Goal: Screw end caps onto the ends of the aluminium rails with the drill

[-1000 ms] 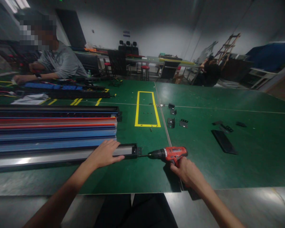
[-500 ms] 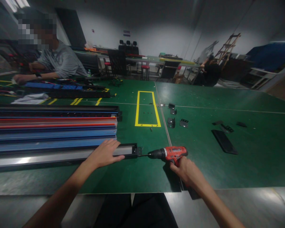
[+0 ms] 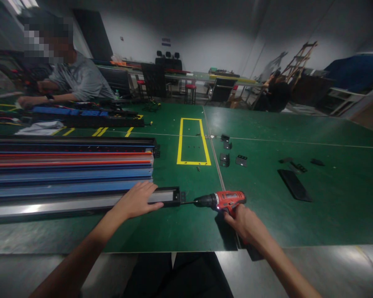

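Note:
My left hand (image 3: 139, 200) rests over the nearest long rail (image 3: 96, 203), close to its right end, with the thumb spread and the other fingers over its far edge. My right hand (image 3: 247, 223) is wrapped round the handle of a red and black power drill (image 3: 230, 199). The drill lies level and points left, its long bit reaching the black bracket (image 3: 182, 197) at the rail's end. A small light shows on the drill below its chuck. Whether the bit touches a screw is too small to tell.
Blue and red profiles (image 3: 71, 174) lie beyond the rail. Small black brackets (image 3: 224, 159) and a flat black piece (image 3: 294, 185) are on the green table (image 3: 267, 215). Tiny screws (image 3: 198, 169) sit near the yellow tape rectangle (image 3: 179, 142). A person (image 3: 87, 78) works at the far left.
A light now shows at the front of the drill. My two hands, the drill and the rail have hardly moved. At the far right, the seated person's arm is raised higher.

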`<state>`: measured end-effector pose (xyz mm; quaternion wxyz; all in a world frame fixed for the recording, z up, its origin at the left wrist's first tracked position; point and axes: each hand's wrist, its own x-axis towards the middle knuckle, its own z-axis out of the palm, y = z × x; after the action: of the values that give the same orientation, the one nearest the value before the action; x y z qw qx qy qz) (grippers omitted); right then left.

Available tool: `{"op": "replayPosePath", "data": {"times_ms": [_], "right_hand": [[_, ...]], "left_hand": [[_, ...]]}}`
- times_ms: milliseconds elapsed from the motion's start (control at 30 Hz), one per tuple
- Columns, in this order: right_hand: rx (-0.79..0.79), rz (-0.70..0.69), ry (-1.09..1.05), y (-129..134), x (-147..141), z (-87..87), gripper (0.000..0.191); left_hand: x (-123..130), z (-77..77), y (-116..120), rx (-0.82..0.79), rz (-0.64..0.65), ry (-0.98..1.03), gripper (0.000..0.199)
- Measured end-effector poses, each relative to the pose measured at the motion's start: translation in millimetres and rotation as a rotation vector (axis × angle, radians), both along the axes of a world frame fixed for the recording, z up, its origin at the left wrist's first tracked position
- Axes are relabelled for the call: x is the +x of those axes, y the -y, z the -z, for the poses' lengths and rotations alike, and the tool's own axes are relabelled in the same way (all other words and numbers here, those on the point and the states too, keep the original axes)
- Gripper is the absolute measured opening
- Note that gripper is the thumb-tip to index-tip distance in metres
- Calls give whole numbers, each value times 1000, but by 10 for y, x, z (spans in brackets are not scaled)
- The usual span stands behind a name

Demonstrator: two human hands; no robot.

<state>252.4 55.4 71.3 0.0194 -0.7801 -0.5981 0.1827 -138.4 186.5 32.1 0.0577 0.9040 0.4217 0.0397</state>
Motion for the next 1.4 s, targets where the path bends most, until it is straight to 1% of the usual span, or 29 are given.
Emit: {"op": "replayPosePath", "data": {"times_ms": [300,567,800,1000,1200,1400], "right_hand": [[19,21,25,7,-23,5,37],[0,7,26,7,-20,-21,33],[-3,-16,31,7,-14,-9,33],[-6,-7,22,11,-7,3,34],[25,1,12,19,-2,15,34],[50,-13,-2,17,24,64,34]], "left_hand": [[5,-30,11,-6,-2,6,73],[-3,-17,4,-21,-6,55,71],[-7,-16,-3,-21,-1,3,73],[-11,-1,3,-4,0,17,70],[-21,16,-5,-18,-11,41,77],[-18,7,-10,-17,-4,37,73]]}}
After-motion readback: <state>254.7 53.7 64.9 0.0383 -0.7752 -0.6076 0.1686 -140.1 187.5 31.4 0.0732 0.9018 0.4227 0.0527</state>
